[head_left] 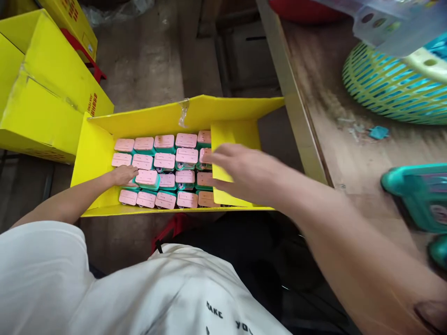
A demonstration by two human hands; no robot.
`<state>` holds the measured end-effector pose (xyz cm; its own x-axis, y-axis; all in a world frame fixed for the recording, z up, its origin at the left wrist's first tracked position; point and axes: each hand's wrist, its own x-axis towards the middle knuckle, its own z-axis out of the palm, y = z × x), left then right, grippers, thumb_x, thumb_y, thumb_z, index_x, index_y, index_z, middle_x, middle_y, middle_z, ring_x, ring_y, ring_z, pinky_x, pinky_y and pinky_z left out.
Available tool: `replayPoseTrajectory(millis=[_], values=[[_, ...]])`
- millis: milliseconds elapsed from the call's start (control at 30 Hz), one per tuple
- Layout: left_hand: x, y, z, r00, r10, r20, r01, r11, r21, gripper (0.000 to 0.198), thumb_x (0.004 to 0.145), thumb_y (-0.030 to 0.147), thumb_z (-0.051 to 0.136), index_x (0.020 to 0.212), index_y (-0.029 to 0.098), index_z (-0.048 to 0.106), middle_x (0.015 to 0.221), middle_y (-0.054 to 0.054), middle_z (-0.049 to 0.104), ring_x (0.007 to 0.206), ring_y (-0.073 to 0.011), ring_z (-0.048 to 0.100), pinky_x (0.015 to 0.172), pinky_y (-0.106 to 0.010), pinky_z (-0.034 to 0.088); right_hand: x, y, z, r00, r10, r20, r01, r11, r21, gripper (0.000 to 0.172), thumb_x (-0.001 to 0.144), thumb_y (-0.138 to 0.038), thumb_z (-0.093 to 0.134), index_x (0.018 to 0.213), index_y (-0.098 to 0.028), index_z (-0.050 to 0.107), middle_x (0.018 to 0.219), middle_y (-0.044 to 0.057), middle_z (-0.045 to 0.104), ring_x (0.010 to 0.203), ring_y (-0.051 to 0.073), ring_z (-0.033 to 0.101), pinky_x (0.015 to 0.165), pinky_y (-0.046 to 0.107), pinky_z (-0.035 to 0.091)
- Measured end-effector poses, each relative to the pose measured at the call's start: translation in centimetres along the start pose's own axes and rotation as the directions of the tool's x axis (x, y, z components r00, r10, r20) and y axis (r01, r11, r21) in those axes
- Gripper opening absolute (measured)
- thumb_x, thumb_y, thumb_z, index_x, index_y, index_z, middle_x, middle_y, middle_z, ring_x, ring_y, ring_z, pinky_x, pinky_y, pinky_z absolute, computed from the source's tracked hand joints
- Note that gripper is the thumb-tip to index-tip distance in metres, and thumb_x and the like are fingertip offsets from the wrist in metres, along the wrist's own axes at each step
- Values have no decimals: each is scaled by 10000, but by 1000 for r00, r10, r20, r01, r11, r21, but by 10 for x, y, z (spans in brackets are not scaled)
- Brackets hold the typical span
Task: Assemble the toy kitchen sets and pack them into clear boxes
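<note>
A yellow carton (150, 114) stands open in front of me, holding rows of small boxes with pink lids and teal sides. Inside it at the left, my left hand (125, 175) has its fingers closed at the left end of one pink-lidded box (147, 177), which sits a little higher than its neighbours. My right hand (244, 170), slightly blurred, is over the carton's right flap (237, 135). Its fingers are stretched and apart, with nothing in them. The flap and that hand hide the carton's right end.
More yellow cartons (52, 93) stand at the left, by a red stool (84, 56). On the right is a wooden table (314, 93) with a green basket (377, 88), a small blue piece (379, 132) and a teal case (419, 197).
</note>
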<state>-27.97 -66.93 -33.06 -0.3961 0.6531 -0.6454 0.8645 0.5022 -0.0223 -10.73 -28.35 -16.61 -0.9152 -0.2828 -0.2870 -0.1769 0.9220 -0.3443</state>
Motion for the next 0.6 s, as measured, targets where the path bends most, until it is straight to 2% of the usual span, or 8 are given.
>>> replayPoseTrajectory(millis=[33,100,167,233,333,400,500,600], values=[[-10,-4,12,998,-54,43,54,998,11,480,838,466,694,1154,111,626,1231,-208,609,1149,-324,575,973,-398,456,39,-21,8,985,-98,141,100,995,-8,419,938,-402,602,1316,-220,607,1316,140,600,1202,341,618,1008,502,537],[-20,-2,24,986,-152,67,150,988,31,594,772,409,765,1224,66,587,1283,-260,567,1204,-381,525,991,-447,445,106,-60,30,916,-174,362,198,980,-29,476,925,-338,639,1366,-165,591,1356,163,605,1235,339,609,1007,449,527],[-21,4,30,972,-222,70,220,975,40,662,740,335,790,1282,45,545,1297,-284,549,1220,-408,498,968,-467,459,154,-89,56,864,-163,475,214,975,-54,457,913,-297,655,1334,-122,623,1335,182,629,1206,332,632,964,418,542],[-18,6,37,956,-283,75,280,959,40,692,758,292,768,1348,55,495,1329,-284,529,1239,-406,482,954,-468,471,183,-104,84,855,-165,492,220,974,-57,444,908,-292,660,1311,-107,637,1325,190,639,1185,314,645,949,394,550],[-11,4,50,936,-341,86,340,940,23,769,796,297,738,1448,78,395,1390,-271,484,1271,-394,463,961,-464,476,201,-105,120,880,-152,449,200,978,-60,492,899,-297,672,1350,-113,604,1382,205,592,1248,318,603,983,401,545],[-6,1,57,925,-368,99,369,929,5,832,792,307,747,1486,89,345,1408,-260,467,1276,-394,459,964,-466,478,204,-97,137,896,-127,424,180,980,-87,488,889,-233,674,1356,-117,595,1415,213,558,1303,333,556,1019,432,530],[-2,-2,61,914,-394,98,398,917,-27,815,783,256,741,1487,110,357,1417,-240,460,1285,-389,445,980,-476,471,208,-86,150,906,-116,408,182,975,-127,473,849,-107,677,1318,-109,618,1413,220,553,1313,338,539,1030,454,526],[0,-2,60,911,-404,81,409,911,-56,741,757,172,720,1435,131,425,1429,-218,451,1290,-376,436,987,-473,468,220,-83,156,889,-136,436,214,968,-134,458,803,-166,769,1246,-111,665,1349,205,611,1243,332,596,1003,442,545]])
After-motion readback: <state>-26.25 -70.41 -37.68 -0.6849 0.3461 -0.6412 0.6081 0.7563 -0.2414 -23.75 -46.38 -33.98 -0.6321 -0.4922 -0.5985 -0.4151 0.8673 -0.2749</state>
